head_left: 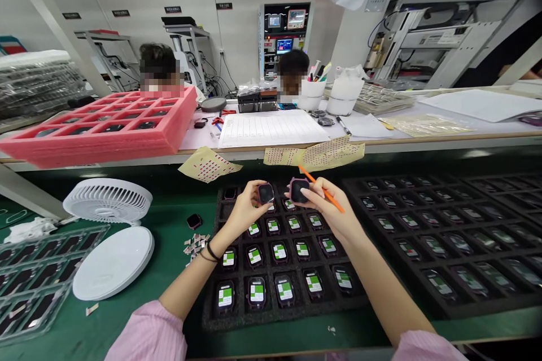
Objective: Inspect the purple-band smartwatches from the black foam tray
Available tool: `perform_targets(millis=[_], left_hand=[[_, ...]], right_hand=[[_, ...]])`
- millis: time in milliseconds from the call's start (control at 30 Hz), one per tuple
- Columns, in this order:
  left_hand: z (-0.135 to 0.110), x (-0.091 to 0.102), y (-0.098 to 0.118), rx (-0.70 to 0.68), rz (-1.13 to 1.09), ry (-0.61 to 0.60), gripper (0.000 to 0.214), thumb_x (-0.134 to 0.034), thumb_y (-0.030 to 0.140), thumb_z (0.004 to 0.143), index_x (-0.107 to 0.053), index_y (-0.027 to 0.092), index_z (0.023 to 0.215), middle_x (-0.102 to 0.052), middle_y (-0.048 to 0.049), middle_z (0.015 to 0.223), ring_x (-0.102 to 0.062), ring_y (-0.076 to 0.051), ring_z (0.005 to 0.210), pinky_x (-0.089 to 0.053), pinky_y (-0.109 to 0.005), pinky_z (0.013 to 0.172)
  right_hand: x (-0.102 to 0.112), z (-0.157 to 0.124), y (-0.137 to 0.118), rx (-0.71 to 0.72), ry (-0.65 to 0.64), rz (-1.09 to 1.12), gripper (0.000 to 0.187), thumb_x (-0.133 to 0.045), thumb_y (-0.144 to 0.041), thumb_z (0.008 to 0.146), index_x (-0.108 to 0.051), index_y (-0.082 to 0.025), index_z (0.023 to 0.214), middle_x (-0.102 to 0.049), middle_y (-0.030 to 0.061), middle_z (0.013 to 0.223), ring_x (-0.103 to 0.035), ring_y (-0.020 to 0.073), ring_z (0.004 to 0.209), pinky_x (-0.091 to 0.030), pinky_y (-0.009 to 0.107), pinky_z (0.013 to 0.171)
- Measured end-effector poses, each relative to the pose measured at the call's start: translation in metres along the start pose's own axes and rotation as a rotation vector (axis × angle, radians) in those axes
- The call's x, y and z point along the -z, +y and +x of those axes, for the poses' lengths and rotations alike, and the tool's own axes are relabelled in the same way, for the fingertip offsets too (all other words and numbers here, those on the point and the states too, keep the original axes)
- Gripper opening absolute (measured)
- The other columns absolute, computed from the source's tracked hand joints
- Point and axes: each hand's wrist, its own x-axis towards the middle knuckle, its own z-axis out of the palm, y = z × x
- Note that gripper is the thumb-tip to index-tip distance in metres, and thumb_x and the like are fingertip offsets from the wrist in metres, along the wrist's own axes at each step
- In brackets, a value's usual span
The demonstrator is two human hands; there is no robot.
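My left hand (249,203) pinches a small square dark watch screen (266,193) by its edges. In my right hand (328,203) is a purple-framed smartwatch body (298,189), held between thumb and fingers. A thin orange stick (326,190) also sits in that hand, lying across its fingers. The two watch parts are apart, side by side. Below them lies a black foam tray (271,316) whose pockets hold several watches with lit green-and-white screens, such as one watch (280,251) near the middle.
A second black foam tray (406,293) with watches stands at right. On the left are a white fan (112,265), clear plastic trays (46,282), a loose watch (194,221) and small tabs (197,243). A shelf (203,144) carries a pink foam tray (169,130). Two people sit beyond.
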Motion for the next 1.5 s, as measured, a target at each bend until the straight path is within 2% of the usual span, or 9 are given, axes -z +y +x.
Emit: perform_targets(millis=[100,233,333,433,767,1200,1300,1400,1500], left_hand=[[0.033,-0.019,-0.013,-0.018,0.307,-0.118,0.043,-0.067,0.019,0.073,-0.048,0.019,0.112,-0.066,-0.0052,0.099,-0.064,-0.019,0.089,-0.052,-0.031,0.077],[0.073,-0.051,-0.032,-0.004,0.479,-0.158,0.041,-0.07,0.025,0.071,-0.055,0.015,0.108,-0.065,-0.0115,0.105,-0.059,-0.03,0.104,-0.044,-0.047,0.093],[0.084,-0.07,-0.05,-0.003,0.558,-0.222,0.038,-0.062,0.03,0.081,-0.056,0.015,0.115,-0.057,-0.0164,0.126,-0.046,-0.034,0.124,-0.031,-0.058,0.103],[0.081,-0.076,-0.066,-0.012,0.615,-0.311,0.036,-0.047,0.031,0.091,-0.052,0.021,0.125,-0.044,-0.0141,0.142,-0.031,-0.033,0.136,-0.017,-0.067,0.106],[0.066,-0.058,-0.071,-0.014,0.731,-0.429,0.046,-0.037,0.041,0.095,-0.045,0.02,0.134,-0.038,-0.0165,0.146,-0.027,-0.034,0.138,-0.018,-0.066,0.107],[0.05,-0.037,-0.068,-0.055,0.709,-0.323,0.043,-0.04,0.042,0.094,-0.048,0.017,0.127,-0.047,-0.0166,0.138,-0.035,-0.03,0.134,-0.022,-0.057,0.11],[0.04,-0.027,-0.069,-0.063,0.678,-0.263,0.044,-0.041,0.042,0.094,-0.046,0.017,0.129,-0.046,-0.0158,0.138,-0.035,-0.029,0.134,-0.024,-0.053,0.11],[0.024,-0.014,-0.067,-0.062,0.636,-0.196,0.044,-0.042,0.042,0.093,-0.045,0.018,0.131,-0.047,-0.0145,0.137,-0.037,-0.028,0.132,-0.029,-0.05,0.109],[0.006,-0.001,-0.066,-0.047,0.591,-0.146,0.043,-0.044,0.041,0.093,-0.046,0.019,0.13,-0.048,-0.0132,0.135,-0.04,-0.027,0.13,-0.034,-0.047,0.108]], right_hand=[[0.01,0.001,-0.01,0.063,0.065,-0.045,0.044,-0.072,-0.038,0.075,-0.033,-0.022,0.063,-0.061,0.0004,0.078,-0.069,0.0248,0.086,-0.057,0.047,0.083],[0.016,0.001,-0.014,0.096,0.078,-0.073,0.044,-0.072,-0.04,0.074,-0.033,-0.022,0.063,-0.061,-0.0002,0.077,-0.068,0.0243,0.088,-0.058,0.045,0.08],[0.015,0.0,-0.016,0.088,0.068,-0.063,0.044,-0.073,-0.04,0.074,-0.034,-0.022,0.064,-0.061,-0.0005,0.079,-0.068,0.0229,0.085,-0.058,0.045,0.08],[0.012,-0.002,-0.019,0.08,0.071,-0.05,0.045,-0.073,-0.041,0.073,-0.034,-0.022,0.063,-0.06,-0.0006,0.078,-0.068,0.0219,0.081,-0.058,0.045,0.08],[0.008,-0.005,-0.018,0.077,0.049,-0.066,0.047,-0.074,-0.045,0.07,-0.033,-0.022,0.062,-0.051,-0.0029,0.071,-0.062,0.0171,0.074,-0.059,0.04,0.075],[0.014,-0.003,-0.01,0.101,0.074,-0.251,0.044,-0.07,-0.047,0.073,-0.034,-0.023,0.062,-0.045,-0.0032,0.065,-0.053,0.0144,0.063,-0.054,0.033,0.065],[0.024,0.001,0.001,0.087,0.007,-0.36,0.042,-0.07,-0.045,0.073,-0.036,-0.022,0.061,-0.042,-0.0045,0.062,-0.047,0.0122,0.059,-0.053,0.031,0.064],[0.04,0.015,0.025,-0.032,-0.128,-0.44,0.041,-0.069,-0.046,0.071,-0.038,-0.021,0.061,-0.039,-0.0062,0.061,-0.044,0.0097,0.054,-0.056,0.033,0.063],[0.058,0.04,0.057,-0.181,-0.087,-0.524,0.045,-0.07,-0.05,0.067,-0.036,-0.021,0.058,-0.04,-0.0065,0.059,-0.05,0.0111,0.056,-0.058,0.035,0.061]])
